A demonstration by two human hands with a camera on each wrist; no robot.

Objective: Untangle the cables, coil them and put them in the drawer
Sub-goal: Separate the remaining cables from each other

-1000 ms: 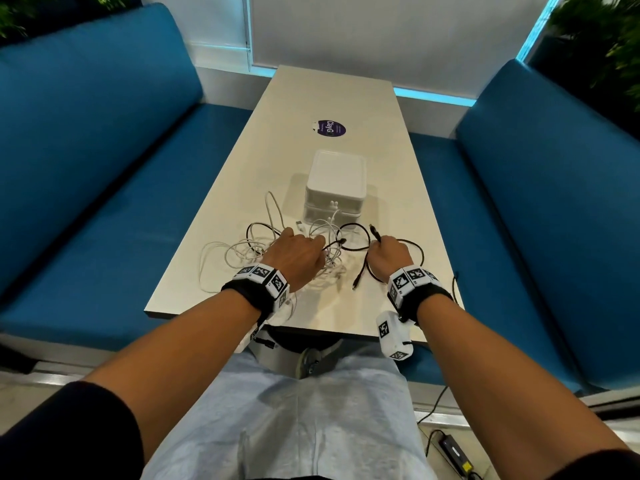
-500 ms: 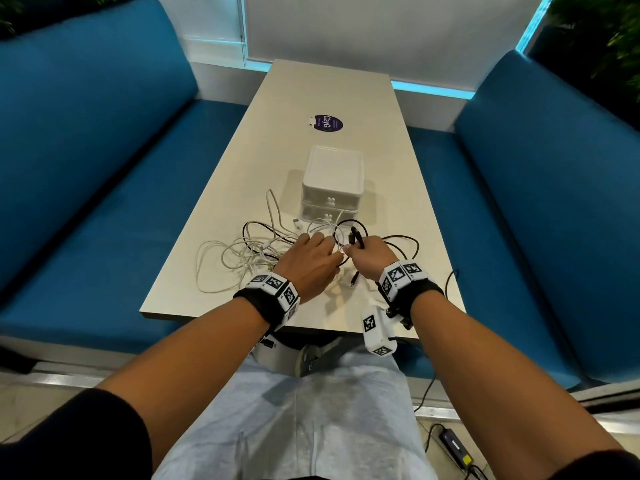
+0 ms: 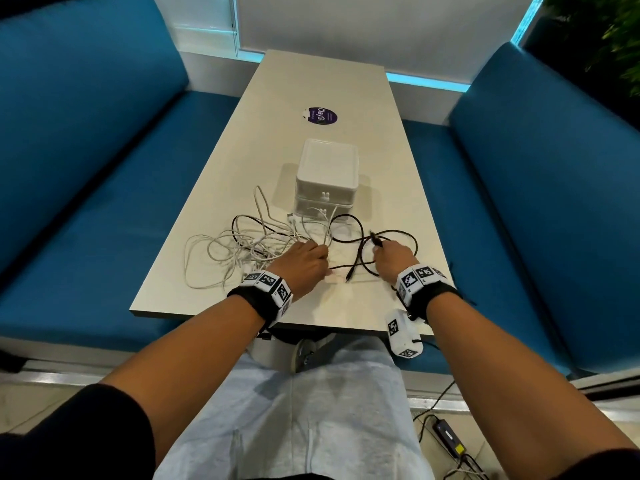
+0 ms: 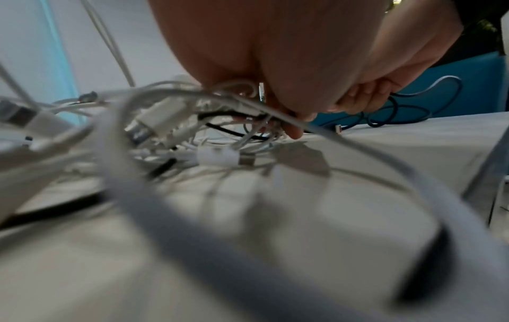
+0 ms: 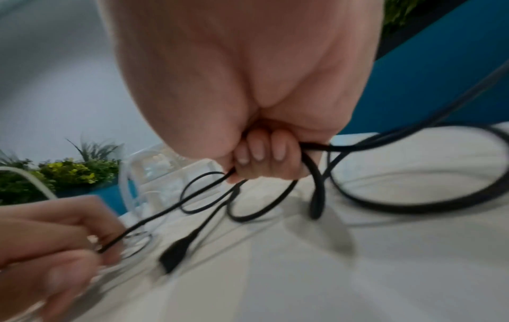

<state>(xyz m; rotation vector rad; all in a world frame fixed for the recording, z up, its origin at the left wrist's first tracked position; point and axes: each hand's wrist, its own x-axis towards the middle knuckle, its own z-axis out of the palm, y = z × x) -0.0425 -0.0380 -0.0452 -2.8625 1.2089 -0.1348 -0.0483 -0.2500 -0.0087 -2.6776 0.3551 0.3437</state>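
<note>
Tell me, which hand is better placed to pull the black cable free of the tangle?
The right hand, probably: its fingers already grip the black cable, while the left hand holds the white cables.

Left hand (image 4: 289,72) grips tangled white cables (image 4: 171,113) on table (image 4: 385,156).

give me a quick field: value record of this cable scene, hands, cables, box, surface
left hand: fingers curled into the white cables, holding strands of the tangle
right hand: grip closed on the black cable, loops trailing to its right
black cable plug: free, lying on the table
drawer box: white, beyond the cables, drawers closed
table: pale top, purple sticker at far end
stage: still tangled, nothing coiled
</note>
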